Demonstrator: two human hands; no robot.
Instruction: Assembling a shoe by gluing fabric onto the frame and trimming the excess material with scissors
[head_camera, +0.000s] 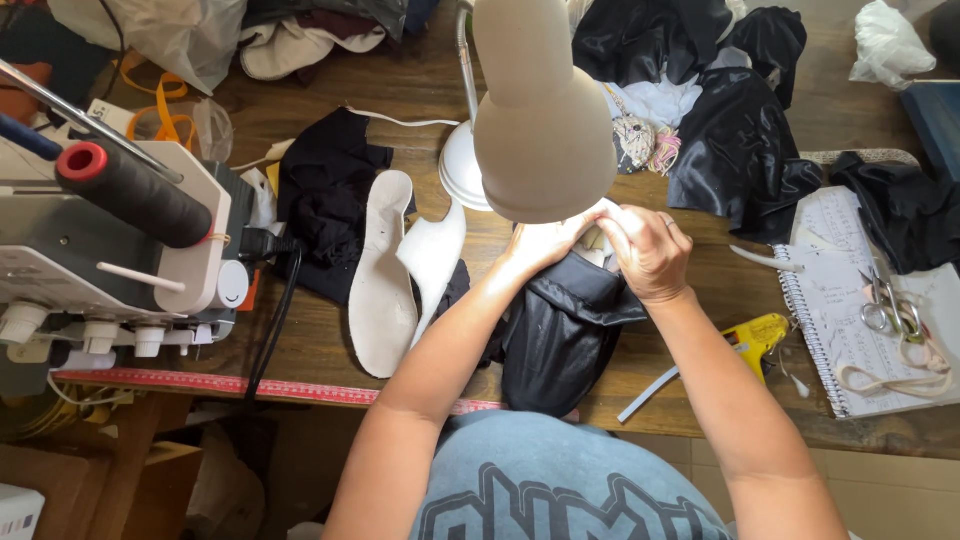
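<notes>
Both hands meet in the middle of the bench, right under a big lamp head. Left hand (545, 243) is curled, with its fingers pinched on the top edge of a black cloth piece (562, 330). Right hand (650, 252) is bent into a loose fist, and its fingers hold the same top edge, where a bit of white lining shows. They are almost touching each other. The black cloth piece hangs down from the hands toward the person's body, over the near edge of the bench (330, 345).

Near that edge lies a red ruler (200, 384). A yellow glue gun (755, 335) lies just to the right of the right arm, and a thin white strip (648, 394) lies near it. Left of the left arm lie two white shoe insoles (385, 290), side by side, partly on dark cloth. Farther left stands a white sewing machine (120, 250) with a black thread cone (130, 190) on it. On the right is a spiral notebook (835, 300) with small scissors (885, 305) on top.

A cream lamp (540, 110) stands over the hands and hides the fingertips a little. Farther back lie shiny black cloths (735, 150) and a clear plastic bag (160, 35).
</notes>
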